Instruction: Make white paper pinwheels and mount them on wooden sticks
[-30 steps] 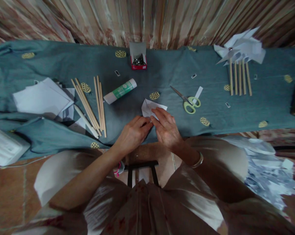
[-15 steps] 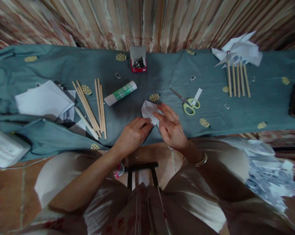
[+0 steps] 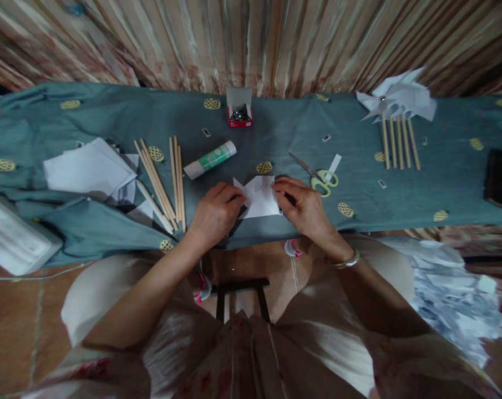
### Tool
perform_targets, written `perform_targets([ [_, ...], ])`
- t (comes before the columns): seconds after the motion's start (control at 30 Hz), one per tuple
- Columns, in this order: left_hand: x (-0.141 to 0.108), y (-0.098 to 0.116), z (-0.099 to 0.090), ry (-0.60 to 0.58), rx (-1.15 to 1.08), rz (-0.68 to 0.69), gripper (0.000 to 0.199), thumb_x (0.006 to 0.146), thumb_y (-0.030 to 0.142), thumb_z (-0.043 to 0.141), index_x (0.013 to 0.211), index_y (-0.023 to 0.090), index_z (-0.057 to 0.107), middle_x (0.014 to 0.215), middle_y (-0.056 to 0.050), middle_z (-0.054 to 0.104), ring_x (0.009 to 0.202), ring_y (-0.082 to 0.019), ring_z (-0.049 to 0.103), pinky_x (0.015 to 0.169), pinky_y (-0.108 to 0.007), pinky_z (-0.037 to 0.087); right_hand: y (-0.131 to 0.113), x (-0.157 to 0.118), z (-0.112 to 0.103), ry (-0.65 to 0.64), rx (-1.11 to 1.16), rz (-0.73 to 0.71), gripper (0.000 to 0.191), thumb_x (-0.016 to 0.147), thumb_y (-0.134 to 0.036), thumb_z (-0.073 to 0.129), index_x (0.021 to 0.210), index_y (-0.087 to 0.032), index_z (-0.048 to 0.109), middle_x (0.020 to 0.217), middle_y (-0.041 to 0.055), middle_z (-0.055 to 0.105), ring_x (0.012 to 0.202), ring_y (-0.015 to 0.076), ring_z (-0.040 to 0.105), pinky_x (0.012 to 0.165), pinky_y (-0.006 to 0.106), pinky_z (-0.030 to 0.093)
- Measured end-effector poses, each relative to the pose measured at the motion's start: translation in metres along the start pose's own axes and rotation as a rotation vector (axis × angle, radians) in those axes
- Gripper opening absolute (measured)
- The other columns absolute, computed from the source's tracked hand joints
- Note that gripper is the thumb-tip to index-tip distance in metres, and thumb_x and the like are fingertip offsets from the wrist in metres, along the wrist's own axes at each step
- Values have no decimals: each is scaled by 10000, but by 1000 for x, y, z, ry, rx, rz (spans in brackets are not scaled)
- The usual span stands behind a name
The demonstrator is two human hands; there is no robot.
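A white sheet of paper (image 3: 262, 198) with creases and cut flaps lies near the front edge of the cloth, between my hands. My left hand (image 3: 218, 213) pinches its left flap between thumb and fingers. On the opposite side, my right hand (image 3: 303, 205) grips the upper right corner with its fingertips. A green and white glue stick (image 3: 211, 159) rests behind my left hand. Scissors with light green handles (image 3: 324, 182) lie behind my right hand, touching a small white paper strip (image 3: 334, 164).
Wooden sticks (image 3: 179, 183) and stacked white paper (image 3: 88, 169) lie at left, beside a white box-like object (image 3: 20, 235). An open red box of metal pieces (image 3: 239, 115) stands at the back. Paper pinwheels (image 3: 404, 97) lie at right, a dark object (image 3: 500, 180) beyond them.
The paper has been opened out wider and turned. My right hand has gone from lying spread over the paper to pinching its right corner. The camera view has shifted slightly.
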State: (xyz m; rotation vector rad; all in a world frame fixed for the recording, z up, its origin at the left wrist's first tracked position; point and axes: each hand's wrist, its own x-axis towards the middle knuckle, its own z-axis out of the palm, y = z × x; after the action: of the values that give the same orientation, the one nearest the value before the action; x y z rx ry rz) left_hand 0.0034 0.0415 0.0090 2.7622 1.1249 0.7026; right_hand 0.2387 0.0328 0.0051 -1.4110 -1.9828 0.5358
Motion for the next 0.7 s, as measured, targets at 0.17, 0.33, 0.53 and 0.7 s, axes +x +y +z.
perform_targets([
  [0.17, -3, 14, 1, -10, -44, 48, 184, 974, 252, 557, 1004, 149, 707, 966, -88, 706, 900, -209, 612, 776, -341, 521, -2, -8, 2, -11, -38, -36, 230, 939, -200, 529, 1037, -191, 737, 1171, 91, 727, 1096, 225, 687, 993, 409, 551],
  [0.33, -4, 23, 5, -53, -21, 68, 173, 974, 255, 568, 976, 140, 698, 973, -89, 706, 890, -208, 619, 775, -336, 505, -8, -10, 1, -22, -144, -96, 259, 946, -201, 510, 1072, -192, 737, 1218, 103, 702, 1086, 263, 652, 999, 486, 529],
  [0.53, -4, 25, 5, -78, 11, 84, 169, 982, 187, 535, 972, 138, 696, 965, -93, 704, 869, -204, 628, 752, -340, 506, -11, -15, -3, -35, -187, -130, 306, 939, -197, 488, 1135, -236, 721, 1347, 88, 625, 1188, 284, 573, 1033, 492, 501],
  [0.7, -6, 27, 3, -60, 8, 95, 178, 987, 180, 519, 975, 139, 692, 940, -85, 709, 857, -193, 641, 754, -326, 524, -9, -16, -3, -26, -165, -168, 314, 912, -149, 484, 1107, -180, 730, 1324, 126, 641, 1166, 283, 587, 1007, 481, 521],
])
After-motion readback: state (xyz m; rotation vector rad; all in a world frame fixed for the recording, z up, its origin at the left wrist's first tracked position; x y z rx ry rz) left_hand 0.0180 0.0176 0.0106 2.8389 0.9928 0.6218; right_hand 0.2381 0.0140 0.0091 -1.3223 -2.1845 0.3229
